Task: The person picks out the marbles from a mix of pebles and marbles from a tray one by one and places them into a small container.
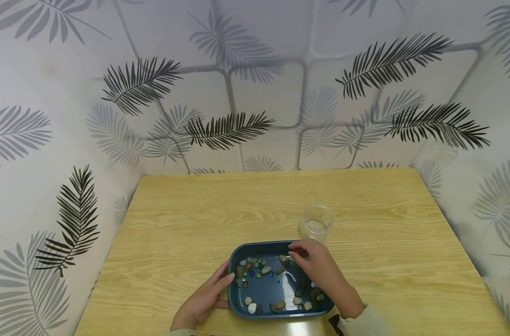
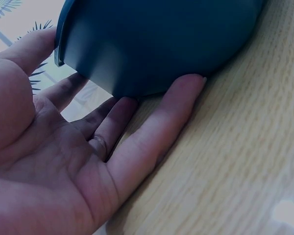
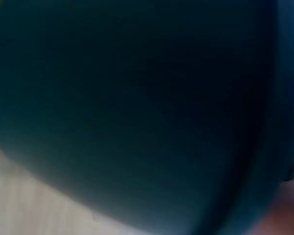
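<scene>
A pale sleeve (image 1: 366, 322) covers the right forearm, with a dark band (image 1: 335, 323) at the wrist. On the near part of the table surface (image 1: 187, 219), about midway between its left and right edges, lies a dark blue tray (image 1: 280, 315). Along the tray's near edge, a white stone (image 1: 252, 308) and a tan pebble (image 1: 248, 300) sit by the near left corner, a brown pebble (image 1: 281, 304) near the middle, and a cluster of stones (image 1: 316, 292) at the near right corner, partly behind the right arm.

The left hand (image 1: 206, 296) grips the tray's left end, its thumb on the rim and its other fingertips against the underside edge. Toward the far left corner lie glass marbles (image 1: 252, 274) in green, blue and amber, mixed with pebbles; a grey oval stone (image 1: 266, 269) rests just right of them.

The right hand (image 1: 319, 263) bends over the far right corner, thumb and fingertips close together beside a small pebble (image 1: 282, 258); whether they pinch anything cannot be told.

Just beyond that corner stands a clear cup (image 1: 317, 214). Past the surface's far edge rises a feather-patterned wall (image 1: 263, 102).
</scene>
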The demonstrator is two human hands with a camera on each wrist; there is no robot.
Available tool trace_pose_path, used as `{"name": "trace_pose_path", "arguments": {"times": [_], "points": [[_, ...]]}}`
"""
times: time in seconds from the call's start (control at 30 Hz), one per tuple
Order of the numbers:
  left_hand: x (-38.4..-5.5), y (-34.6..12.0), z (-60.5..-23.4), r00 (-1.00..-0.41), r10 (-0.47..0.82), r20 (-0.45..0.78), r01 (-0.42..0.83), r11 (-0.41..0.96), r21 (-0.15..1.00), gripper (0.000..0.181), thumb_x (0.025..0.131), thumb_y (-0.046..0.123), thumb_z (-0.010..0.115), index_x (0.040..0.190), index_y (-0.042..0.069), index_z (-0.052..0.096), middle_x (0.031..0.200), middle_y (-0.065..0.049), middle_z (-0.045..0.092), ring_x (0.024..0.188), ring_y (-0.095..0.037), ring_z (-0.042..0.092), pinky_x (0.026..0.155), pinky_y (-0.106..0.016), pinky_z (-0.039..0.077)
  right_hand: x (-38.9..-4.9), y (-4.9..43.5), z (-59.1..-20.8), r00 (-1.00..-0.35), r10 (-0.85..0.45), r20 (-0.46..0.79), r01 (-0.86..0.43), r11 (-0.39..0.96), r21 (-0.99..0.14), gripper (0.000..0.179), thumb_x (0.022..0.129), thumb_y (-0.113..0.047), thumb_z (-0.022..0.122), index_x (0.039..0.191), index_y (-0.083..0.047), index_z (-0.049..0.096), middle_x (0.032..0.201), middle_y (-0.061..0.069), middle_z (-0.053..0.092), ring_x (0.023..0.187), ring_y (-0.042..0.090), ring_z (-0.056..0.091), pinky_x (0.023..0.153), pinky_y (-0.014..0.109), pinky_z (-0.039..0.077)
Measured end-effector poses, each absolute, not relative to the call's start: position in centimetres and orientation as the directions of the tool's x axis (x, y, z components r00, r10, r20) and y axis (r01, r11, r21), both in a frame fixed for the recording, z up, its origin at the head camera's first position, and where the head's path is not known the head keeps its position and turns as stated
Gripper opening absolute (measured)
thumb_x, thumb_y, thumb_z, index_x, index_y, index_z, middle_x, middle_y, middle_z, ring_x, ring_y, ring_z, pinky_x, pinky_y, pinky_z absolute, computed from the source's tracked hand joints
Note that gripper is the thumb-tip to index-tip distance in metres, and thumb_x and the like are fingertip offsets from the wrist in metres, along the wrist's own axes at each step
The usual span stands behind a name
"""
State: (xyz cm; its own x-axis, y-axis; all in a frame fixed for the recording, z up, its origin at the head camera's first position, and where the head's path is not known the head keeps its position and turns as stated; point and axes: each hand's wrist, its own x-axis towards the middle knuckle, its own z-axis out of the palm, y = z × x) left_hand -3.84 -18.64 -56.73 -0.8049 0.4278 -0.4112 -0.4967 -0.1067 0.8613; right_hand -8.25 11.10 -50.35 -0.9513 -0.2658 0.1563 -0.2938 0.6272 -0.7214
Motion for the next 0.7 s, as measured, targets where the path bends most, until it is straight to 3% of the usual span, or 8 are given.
{"name": "trace_pose_path", "arguments": {"times": [0.33, 0.7], "points": [[-3.8, -18.6, -56.7, -0.808, 0.433, -0.400, -0.488, -0.110, 0.866, 0.055, 0.093, 0.035, 0.044, 0.141, 0.026, 0.020, 0.145, -0.015, 0.009, 0.102, -0.034, 0.053, 0.073, -0.050, 0.049, -7.4, 8.9, -52.0, -0.905, -0.414, 0.097, -0.350, 0.596, -0.722, 0.017, 0.081, -0.013, 0.065, 0.096, -0.006, 0.063, 0.085, -0.003, 0.059, 0.071, 0.004, 0.056, 0.060, 0.017, 0.049], [-3.8, -18.6, -56.8, -0.807, 0.435, -0.398, -0.488, -0.115, 0.865, 0.053, 0.093, 0.034, 0.043, 0.141, 0.028, 0.021, 0.145, -0.014, 0.010, 0.102, -0.035, 0.053, 0.073, -0.050, 0.048, -7.5, 7.4, -53.5, -0.863, -0.505, -0.003, -0.370, 0.637, -0.677, 0.011, 0.081, -0.013, 0.064, 0.091, -0.007, 0.065, 0.079, -0.007, 0.056, 0.070, 0.004, 0.053, 0.058, 0.019, 0.047]]}}
